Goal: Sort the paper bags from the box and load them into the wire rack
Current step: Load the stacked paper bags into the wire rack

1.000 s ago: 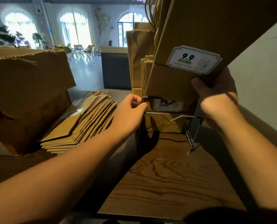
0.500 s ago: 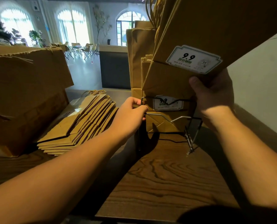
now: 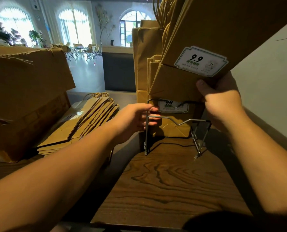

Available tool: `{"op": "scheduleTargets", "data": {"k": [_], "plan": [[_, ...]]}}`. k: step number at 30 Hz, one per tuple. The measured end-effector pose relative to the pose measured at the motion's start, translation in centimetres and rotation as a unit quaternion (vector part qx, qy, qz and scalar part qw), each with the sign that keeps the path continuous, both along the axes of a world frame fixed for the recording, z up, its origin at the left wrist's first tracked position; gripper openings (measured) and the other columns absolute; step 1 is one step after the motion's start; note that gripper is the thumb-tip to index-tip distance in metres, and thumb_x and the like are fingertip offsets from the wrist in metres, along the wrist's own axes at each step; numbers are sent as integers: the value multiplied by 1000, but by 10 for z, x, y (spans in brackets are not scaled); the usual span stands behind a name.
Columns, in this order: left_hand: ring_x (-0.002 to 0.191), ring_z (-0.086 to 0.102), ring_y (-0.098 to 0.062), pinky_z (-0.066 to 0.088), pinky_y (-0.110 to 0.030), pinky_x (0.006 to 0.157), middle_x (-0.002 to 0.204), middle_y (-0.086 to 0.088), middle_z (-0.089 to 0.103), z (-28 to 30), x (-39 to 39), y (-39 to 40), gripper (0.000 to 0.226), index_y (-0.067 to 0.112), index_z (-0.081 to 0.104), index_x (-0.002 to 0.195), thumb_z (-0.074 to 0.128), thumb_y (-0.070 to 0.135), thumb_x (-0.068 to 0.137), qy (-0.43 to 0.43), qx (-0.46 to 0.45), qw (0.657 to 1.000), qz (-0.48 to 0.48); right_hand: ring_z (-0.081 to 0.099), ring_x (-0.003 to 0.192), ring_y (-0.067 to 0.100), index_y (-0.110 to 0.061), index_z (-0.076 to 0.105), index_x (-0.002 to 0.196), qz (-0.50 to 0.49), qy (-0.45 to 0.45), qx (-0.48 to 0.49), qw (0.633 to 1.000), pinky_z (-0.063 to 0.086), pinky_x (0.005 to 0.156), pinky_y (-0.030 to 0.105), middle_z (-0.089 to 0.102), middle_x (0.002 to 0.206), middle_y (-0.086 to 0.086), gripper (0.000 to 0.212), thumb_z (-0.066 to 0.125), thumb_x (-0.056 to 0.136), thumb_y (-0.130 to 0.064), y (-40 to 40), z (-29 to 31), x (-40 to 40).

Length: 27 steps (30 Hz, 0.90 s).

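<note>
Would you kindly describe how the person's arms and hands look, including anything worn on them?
Both forearms are bare right to the frame's edge, with no sleeve showing. The left hand and the right hand wear no gloves, and no watch, bracelet or ring can be seen. The right thumbnail looks short and unpainted.

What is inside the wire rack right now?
Folded paper bags stand upright in the wire rack, the front one bearing a 9.9 sticker. The held stack covers their tops, so the count is hidden.

Brown paper bags [image 3: 171,81] stand upright in wire rack [image 3: 176,122].
</note>
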<state>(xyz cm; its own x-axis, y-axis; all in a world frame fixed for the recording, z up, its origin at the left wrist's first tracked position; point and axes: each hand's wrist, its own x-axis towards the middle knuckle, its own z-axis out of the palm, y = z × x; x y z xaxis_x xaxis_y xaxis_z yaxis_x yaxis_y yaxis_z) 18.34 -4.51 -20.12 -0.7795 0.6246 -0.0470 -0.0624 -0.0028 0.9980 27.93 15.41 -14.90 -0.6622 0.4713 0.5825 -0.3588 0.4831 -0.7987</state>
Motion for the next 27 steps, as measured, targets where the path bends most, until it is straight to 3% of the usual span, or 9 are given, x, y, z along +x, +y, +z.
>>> {"op": "scheduleTargets", "data": {"k": [3, 5, 7, 10, 14, 19, 23, 27], "plan": [[107, 66, -28, 47, -39, 89, 125, -20, 67, 0, -2, 4, 40, 9, 62, 121, 48, 40, 100, 0, 9, 1000, 2, 48, 108, 7, -25, 44, 146, -16, -42, 2, 999, 41, 81, 12, 51, 120, -13, 50, 60, 99, -20, 5, 0, 1], [107, 67, -27, 46, -38, 86, 122, -18, 69, 0, -2, 6, 39, 13, 64, 116, 45, 44, 101, 9, 3, 1000, 7, 57, 104, 6, -29, 50, 137, 21, -43, -12, 999, 46, 77, 10, 57, 119, -13, 40, 58, 101, -15, 10, 0, 1], [108, 68, -25, 44, -38, 85, 119, -15, 71, -2, -2, 9, 43, 14, 66, 116, 44, 48, 101, 13, 0, 1000, 16, 55, 97, -5, -39, 50, 122, 45, -55, -38, 997, 48, 81, 14, 58, 110, -21, 32, 52, 103, -13, 12, -3, 2], [108, 70, -24, 45, -42, 92, 113, -9, 74, -3, -3, 13, 49, 13, 62, 126, 47, 51, 100, 18, -5, 1000, 21, 55, 98, -5, -40, 52, 110, 63, -60, -45, 995, 49, 91, 25, 57, 107, -23, 20, 48, 104, -21, 12, -4, 0], [108, 71, -25, 45, -46, 102, 112, -9, 75, -3, 0, 16, 46, 14, 63, 124, 49, 50, 100, 23, -1, 999, 30, 62, 101, 5, -31, 56, 120, 41, -80, -43, 995, 53, 90, 26, 63, 111, -12, 25, 50, 103, -14, 18, 3, -4], [107, 72, -24, 52, -37, 88, 111, -10, 75, -3, 4, 16, 42, 12, 65, 123, 50, 45, 101, 22, 16, 999, 30, 60, 114, 14, -36, 55, 122, 5, -90, -4, 996, 51, 91, 29, 64, 117, -12, 32, 55, 99, -14, 24, 0, -5], [113, 68, -29, 51, -36, 93, 120, -18, 70, -6, 5, 16, 40, 8, 62, 123, 53, 41, 101, 16, 24, 999, 35, 61, 118, 17, -38, 53, 130, -14, -87, 1, 996, 52, 100, 48, 65, 124, -11, 45, 59, 91, -16, 23, 2, -3], [105, 72, -24, 49, -35, 90, 114, -14, 74, -9, 3, 11, 48, 6, 51, 134, 54, 39, 100, -9, 34, 999, 32, 61, 118, 19, -37, 53, 133, -26, -113, 6, 993, 53, 99, 50, 65, 127, -9, 44, 60, 95, -16, 25, 3, -3]]}}
